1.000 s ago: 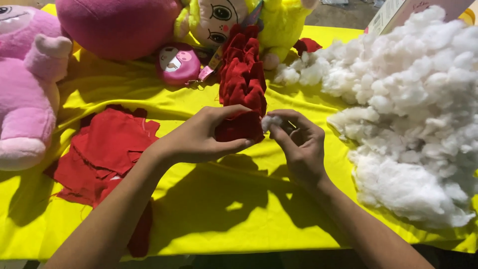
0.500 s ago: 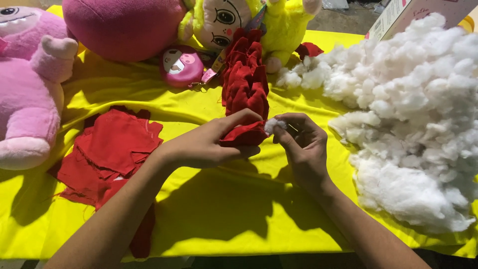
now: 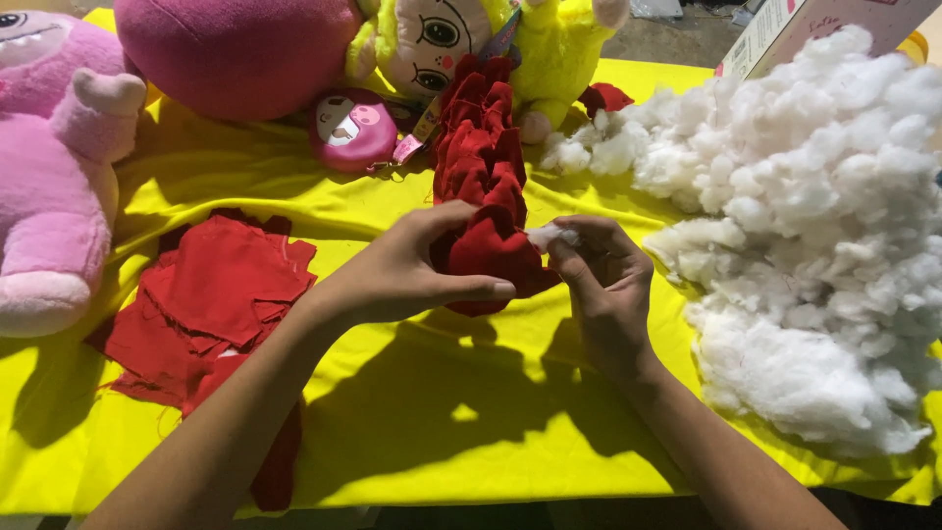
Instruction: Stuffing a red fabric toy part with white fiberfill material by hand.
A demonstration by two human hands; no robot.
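My left hand [image 3: 407, 270] is gripping the near end of the red fabric tube [image 3: 486, 186], thumb stretched along the underside and fingers curled over the top, pressed together on the cloth. The tube is running away from this grip toward the far edge of the table, lumpy along its length, its far end lying against the yellow plush toy [image 3: 491, 44].

My right hand [image 3: 603, 285] is sitting just beside the left, touching the same end of the tube. Its fingertips are pinching a small tuft of white stuffing [image 3: 549, 236] right at the cloth's end. I cannot tell whether the tuft is already partly inside the fabric.

Right of my right hand, a large heap of white stuffing [image 3: 814, 236] is lying on the yellow tablecloth [image 3: 442, 422], its nearest edge close to my wrist. Left of my left forearm, a pile of flat red fabric pieces [image 3: 211, 294] is spread on the cloth. Beyond that, at the far left, a pink plush toy [image 3: 49, 186] is sitting. Past my left hand, a small pink round toy [image 3: 351, 128] is resting just beside the tube, with a big magenta plush [image 3: 235, 54] behind it.
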